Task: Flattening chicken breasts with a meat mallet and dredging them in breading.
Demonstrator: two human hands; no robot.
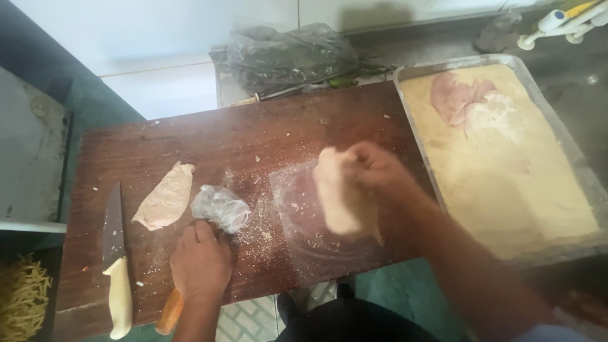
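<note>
Two hands work over a dark wooden cutting board (240, 136). The right hand (373, 170) is closed around the upper end of a pale, breaded meat cutlet (342, 196); the cutlet hangs from the fingers, blurred, over a clear plastic sheet (301, 221) that lies flat on the board. Whether the lower end of the cutlet touches the sheet cannot be determined.

The left hand (201, 263), at 9 o'clock from the sheet, is clamped on an orange wooden handle (169, 311). The head of this tool is wrapped in crumpled clear plastic (220, 208) and rests on the board, just beside the left edge of the sheet. Loose breadcrumbs (256, 231) are scattered on the board between the wrapped head and the sheet.

At 10 o'clock from the left hand, a second flattened cutlet (166, 197) lies on the board, apart from the wrapped tool head. Further out at 9 o'clock, a knife with a cream handle (118, 278) lies near the left edge of the board, blade pointing to 12 o'clock.

At 3 o'clock from the board, a metal tray (573, 149) holds a bed of breadcrumbs. A raw pink meat slice (459, 94) lies on the crumbs at the far end of the tray, partly dusted.

At 12 o'clock beyond the board, a clear plastic bag of greens (288, 56) rests against the wall. At 8 o'clock, below the board, pale potato strips (22, 294) are partly visible.
</note>
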